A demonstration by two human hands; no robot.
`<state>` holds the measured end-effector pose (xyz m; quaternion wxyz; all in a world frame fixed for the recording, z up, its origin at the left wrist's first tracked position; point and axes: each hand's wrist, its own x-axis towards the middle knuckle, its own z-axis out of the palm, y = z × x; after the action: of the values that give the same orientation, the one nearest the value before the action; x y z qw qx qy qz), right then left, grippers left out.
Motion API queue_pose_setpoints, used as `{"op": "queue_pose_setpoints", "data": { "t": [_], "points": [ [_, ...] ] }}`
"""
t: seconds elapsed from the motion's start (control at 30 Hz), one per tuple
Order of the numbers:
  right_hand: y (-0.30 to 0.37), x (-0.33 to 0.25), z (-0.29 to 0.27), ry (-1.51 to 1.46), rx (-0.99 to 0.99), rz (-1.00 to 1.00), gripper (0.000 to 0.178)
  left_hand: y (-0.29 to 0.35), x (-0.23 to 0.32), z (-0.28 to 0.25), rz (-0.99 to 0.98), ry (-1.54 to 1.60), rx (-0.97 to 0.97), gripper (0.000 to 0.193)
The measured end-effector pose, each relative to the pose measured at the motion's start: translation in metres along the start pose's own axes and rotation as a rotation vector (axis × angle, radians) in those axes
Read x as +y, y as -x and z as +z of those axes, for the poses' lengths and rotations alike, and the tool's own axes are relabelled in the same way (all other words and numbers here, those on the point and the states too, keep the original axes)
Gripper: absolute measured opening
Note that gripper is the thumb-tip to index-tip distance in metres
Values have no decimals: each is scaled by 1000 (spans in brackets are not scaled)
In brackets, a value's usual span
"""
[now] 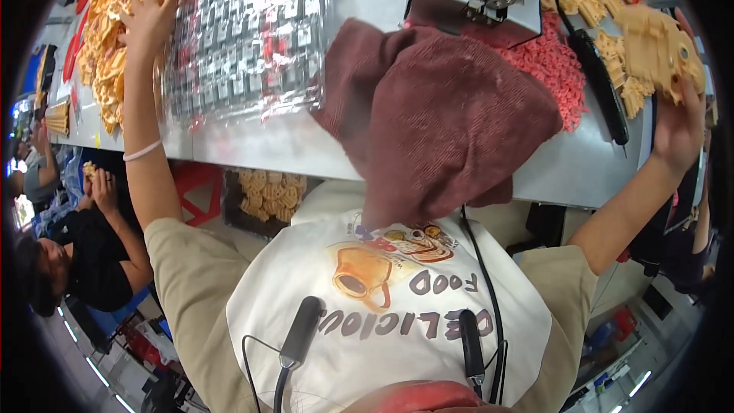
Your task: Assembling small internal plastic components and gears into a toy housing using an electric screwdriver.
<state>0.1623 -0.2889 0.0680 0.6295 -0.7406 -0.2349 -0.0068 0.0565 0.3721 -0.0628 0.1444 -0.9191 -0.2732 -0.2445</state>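
Left hand (153, 21) stretches forward, fingers splayed loose at the tan heap (102, 50), while the right hand (679, 128), arm flung wide, grips a tan moulded piece (651, 42)!

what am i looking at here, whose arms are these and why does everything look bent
There is no robot here: one person works with bare hands. The single picture comes from a wide head-worn fisheye camera looking down, so straight edges bend toward the rim. The left hand spreads its fingers at a pile of yellow-tan parts, beside a clear plastic tray. The right hand, out at the far side, holds a tan plastic piece. A dark red cloth fills the middle. On the grey table are small pink pieces and a metal device; a black corded tool shows nearby.
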Motion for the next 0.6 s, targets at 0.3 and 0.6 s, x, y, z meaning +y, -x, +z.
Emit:
{"op": "queue_pose_setpoints", "data": {
  "t": [0.3, 0.6],
  "points": [
    [36, -20, 156, -138, -388, 503, 44, 36, 143, -128, 514, 569, -303, 35],
    [55, 24, 164, 492, -300, -337, 22, 51, 129, -70, 663, 607, 50, 31]
  ]
}}
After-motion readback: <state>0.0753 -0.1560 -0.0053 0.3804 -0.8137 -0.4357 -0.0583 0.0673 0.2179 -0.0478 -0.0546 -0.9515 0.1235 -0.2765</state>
